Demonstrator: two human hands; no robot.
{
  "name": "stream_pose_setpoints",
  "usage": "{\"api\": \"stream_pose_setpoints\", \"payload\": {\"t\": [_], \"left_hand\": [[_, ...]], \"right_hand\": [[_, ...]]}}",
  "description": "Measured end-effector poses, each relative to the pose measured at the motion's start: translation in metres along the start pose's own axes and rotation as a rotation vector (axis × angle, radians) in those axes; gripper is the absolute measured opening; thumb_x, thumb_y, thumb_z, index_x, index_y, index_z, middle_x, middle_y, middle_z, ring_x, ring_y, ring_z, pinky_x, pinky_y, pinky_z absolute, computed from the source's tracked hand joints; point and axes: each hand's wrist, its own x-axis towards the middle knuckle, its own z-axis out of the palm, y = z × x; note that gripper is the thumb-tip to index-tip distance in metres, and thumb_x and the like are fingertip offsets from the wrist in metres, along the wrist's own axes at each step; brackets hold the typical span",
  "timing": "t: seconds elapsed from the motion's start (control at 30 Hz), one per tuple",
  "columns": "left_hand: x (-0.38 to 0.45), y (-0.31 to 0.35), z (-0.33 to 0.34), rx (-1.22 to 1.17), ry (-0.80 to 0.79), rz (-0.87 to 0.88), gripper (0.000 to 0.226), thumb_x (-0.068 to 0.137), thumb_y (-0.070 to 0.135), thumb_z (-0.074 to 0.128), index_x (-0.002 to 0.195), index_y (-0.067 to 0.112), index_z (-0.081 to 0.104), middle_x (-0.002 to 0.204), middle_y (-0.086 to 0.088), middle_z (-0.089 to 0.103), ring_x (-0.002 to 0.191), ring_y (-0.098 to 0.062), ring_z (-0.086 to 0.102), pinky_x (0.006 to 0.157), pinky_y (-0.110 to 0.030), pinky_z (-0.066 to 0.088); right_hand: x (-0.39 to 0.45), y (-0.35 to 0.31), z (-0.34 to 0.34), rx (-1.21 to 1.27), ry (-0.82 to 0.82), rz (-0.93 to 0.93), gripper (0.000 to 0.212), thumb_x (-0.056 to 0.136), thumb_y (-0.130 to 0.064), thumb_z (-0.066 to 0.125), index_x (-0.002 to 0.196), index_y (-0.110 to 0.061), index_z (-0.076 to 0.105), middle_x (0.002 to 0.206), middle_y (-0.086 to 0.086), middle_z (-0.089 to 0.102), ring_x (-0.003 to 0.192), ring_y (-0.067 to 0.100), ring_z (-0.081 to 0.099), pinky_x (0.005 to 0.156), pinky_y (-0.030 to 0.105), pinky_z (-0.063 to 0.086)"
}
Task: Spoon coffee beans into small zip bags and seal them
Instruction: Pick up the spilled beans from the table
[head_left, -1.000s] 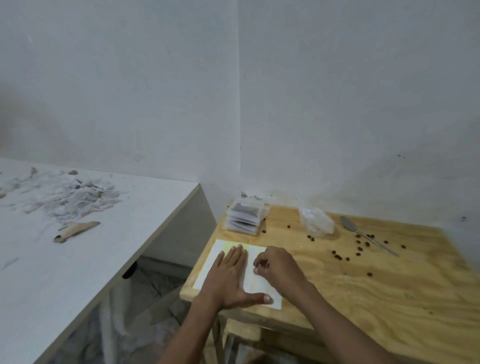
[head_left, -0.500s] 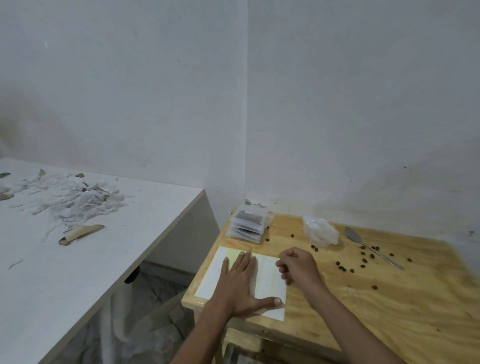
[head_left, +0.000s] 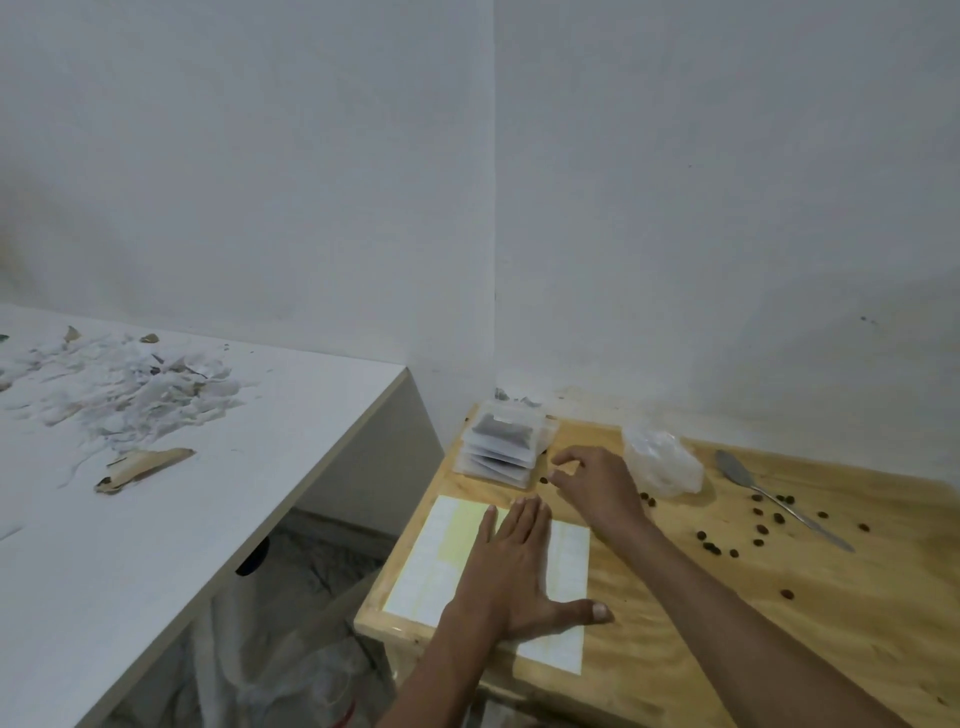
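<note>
Your left hand (head_left: 511, 571) lies flat, fingers straight and together, thumb spread, on the label sheet (head_left: 431, 561) at the wooden table's (head_left: 753, 623) near corner. Beyond it, your right hand (head_left: 597, 486) hovers, fingers loosely curled, holding nothing visible, beside the stacked filled zip bags (head_left: 504, 441). Farther right lie the crumpled clear bag (head_left: 662, 462), scattered coffee beans (head_left: 761, 527) and spoon (head_left: 779, 499).
</note>
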Motion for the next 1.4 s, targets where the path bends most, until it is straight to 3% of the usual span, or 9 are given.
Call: {"api": "stream_pose_setpoints", "payload": {"t": [0.2, 0.37, 0.47, 0.6, 0.87, 0.97, 1.13, 1.27, 1.4], "left_hand": [[0.0, 0.001, -0.001, -0.014, 0.012, 0.006, 0.137, 0.068, 0.104, 0.034, 0.163, 0.016, -0.01, 0.17, 0.002, -0.015, 0.157, -0.012, -0.018, 0.127, -0.049, -0.01], [0.0, 0.001, 0.0, -0.014, 0.019, 0.004, 0.137, 0.067, 0.104, 0.035, 0.163, 0.017, -0.009, 0.171, 0.003, -0.014, 0.157, -0.011, -0.017, 0.127, -0.048, -0.009], [0.0, 0.0, 0.0, -0.028, 0.02, -0.008, 0.138, 0.066, 0.105, 0.034, 0.164, 0.018, -0.007, 0.171, 0.004, -0.014, 0.156, -0.009, -0.018, 0.128, -0.048, -0.009], [0.0, 0.001, -0.001, -0.034, 0.019, -0.013, 0.138, 0.066, 0.105, 0.035, 0.164, 0.018, -0.006, 0.171, 0.005, -0.013, 0.156, -0.008, -0.018, 0.128, -0.048, -0.008], [0.001, 0.001, -0.002, -0.061, 0.013, -0.016, 0.137, 0.066, 0.104, 0.037, 0.164, 0.019, -0.006, 0.171, 0.007, -0.014, 0.155, -0.006, -0.019, 0.127, -0.047, -0.009], [0.001, 0.0, -0.002, -0.073, 0.015, -0.016, 0.137, 0.066, 0.104, 0.037, 0.164, 0.019, -0.006, 0.171, 0.007, -0.015, 0.155, -0.006, -0.02, 0.127, -0.048, -0.01], [0.002, 0.0, -0.001, -0.069, 0.018, -0.007, 0.136, 0.067, 0.104, 0.036, 0.164, 0.018, -0.006, 0.171, 0.006, -0.016, 0.155, -0.006, -0.02, 0.127, -0.048, -0.01], [0.003, -0.001, 0.0, -0.049, 0.016, -0.006, 0.136, 0.067, 0.104, 0.033, 0.164, 0.017, -0.006, 0.171, 0.005, -0.015, 0.155, -0.007, -0.021, 0.127, -0.048, -0.009], [0.003, -0.001, 0.0, -0.057, 0.009, -0.007, 0.135, 0.067, 0.104, 0.034, 0.164, 0.018, -0.006, 0.171, 0.006, -0.016, 0.155, -0.006, -0.022, 0.127, -0.048, -0.01]], "right_hand": [[0.01, 0.001, 0.017, -0.222, -0.04, -0.109, 0.016, 0.089, -0.029, 0.075, 0.103, -0.027, 0.082, 0.104, -0.005, 0.079, 0.089, 0.017, 0.072, 0.073, 0.034, 0.06], [0.012, 0.007, 0.021, -0.247, -0.049, -0.138, 0.009, 0.094, -0.026, 0.068, 0.094, -0.02, 0.075, 0.092, -0.001, 0.075, 0.081, 0.021, 0.069, 0.067, 0.036, 0.057], [0.014, 0.006, 0.022, -0.051, -0.006, -0.029, 0.012, 0.094, -0.019, 0.058, 0.086, -0.013, 0.063, 0.075, 0.002, 0.068, 0.067, 0.022, 0.061, 0.057, 0.035, 0.047], [0.029, -0.003, 0.016, 0.366, 0.038, 0.294, 0.026, 0.094, -0.009, 0.048, 0.083, -0.008, 0.071, 0.077, 0.003, 0.069, 0.074, 0.025, 0.064, 0.054, 0.029, 0.04], [0.04, -0.008, 0.023, -0.241, 0.021, 0.063, 0.018, 0.088, -0.016, 0.062, 0.101, -0.021, 0.074, 0.1, 0.001, 0.073, 0.091, 0.026, 0.068, 0.066, 0.031, 0.052], [0.046, -0.011, 0.027, -0.278, 0.051, 0.059, 0.021, 0.09, -0.018, 0.067, 0.108, -0.021, 0.077, 0.105, 0.004, 0.075, 0.095, 0.028, 0.07, 0.063, 0.028, 0.047], [0.052, -0.011, 0.031, -0.273, 0.071, 0.112, 0.01, 0.086, -0.02, 0.068, 0.078, -0.018, 0.074, 0.077, 0.002, 0.07, 0.072, 0.026, 0.065, 0.053, 0.026, 0.042], [0.054, -0.011, 0.033, -0.261, 0.094, 0.105, 0.017, 0.091, -0.021, 0.067, 0.1, -0.021, 0.081, 0.098, 0.004, 0.077, 0.09, 0.03, 0.07, 0.061, 0.027, 0.043], [0.057, -0.009, 0.04, -0.267, 0.13, 0.081, 0.019, 0.093, -0.019, 0.065, 0.098, -0.024, 0.083, 0.095, 0.001, 0.079, 0.086, 0.027, 0.071, 0.06, 0.027, 0.048]]}}
